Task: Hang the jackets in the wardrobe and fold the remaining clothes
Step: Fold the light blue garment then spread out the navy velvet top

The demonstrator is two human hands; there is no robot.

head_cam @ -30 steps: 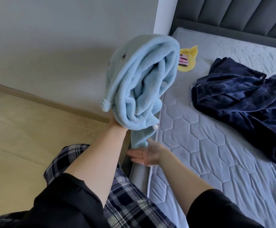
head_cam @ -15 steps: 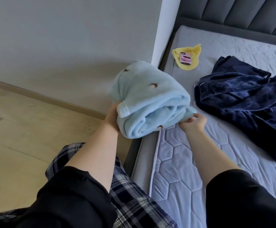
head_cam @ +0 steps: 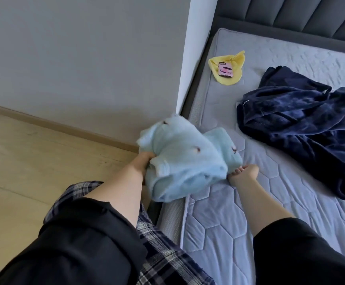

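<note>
Setting a folded light-blue fleece garment (head_cam: 185, 153) down at the left edge of the mattress (head_cam: 219, 223).

My left hand (head_cam: 143, 164) grips the bundle's left end, fingers curled into the fabric, while my right hand (head_cam: 243, 175) rests at its right side with fingers tucked against or under the fleece; I can't quite tell whether they pinch it. Part of the bundle overhangs the bed's edge. Well apart, toward the far right, a dark navy velvet garment (head_cam: 303, 124) lies crumpled. Near the mattress's far left corner sits a yellow cloth (head_cam: 228, 67) with a pink phone (head_cam: 225, 72) on it.
</note>
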